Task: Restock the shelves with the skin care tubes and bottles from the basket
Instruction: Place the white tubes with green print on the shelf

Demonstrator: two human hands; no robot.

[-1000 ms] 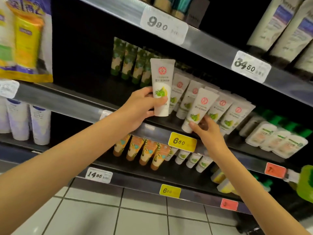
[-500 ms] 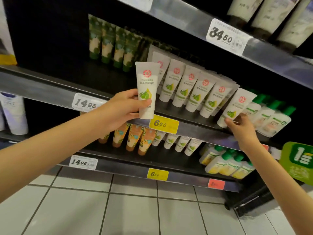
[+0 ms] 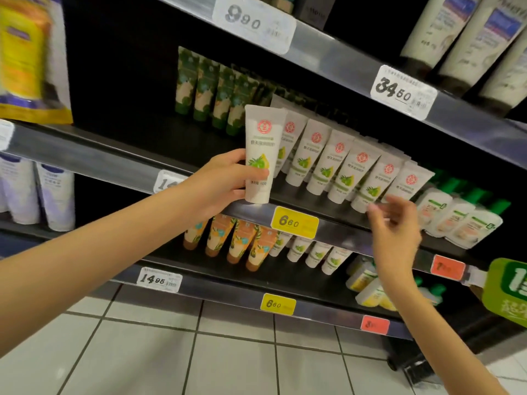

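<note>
The left hand [image 3: 225, 181] grips a white tube [image 3: 261, 155] upright over the shelf's [image 3: 336, 232] front edge; the right hand [image 3: 395, 229], fingers loosely spread, holds nothing.

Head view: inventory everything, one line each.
held tube: 1, white, at middle shelf edge
white tubes: 6 in front, more behind, white, middle shelf
green tubes: 4 in front, dark green, middle shelf, left
orange tubes: 4, orange, lower shelf
pouches: 3, white with green caps, middle shelf, right
price tags: 2, yellow, shelf edges
left hand: 1, grips held tube
right hand: 1, empty, fingers loose, by rightmost white tubes
</note>
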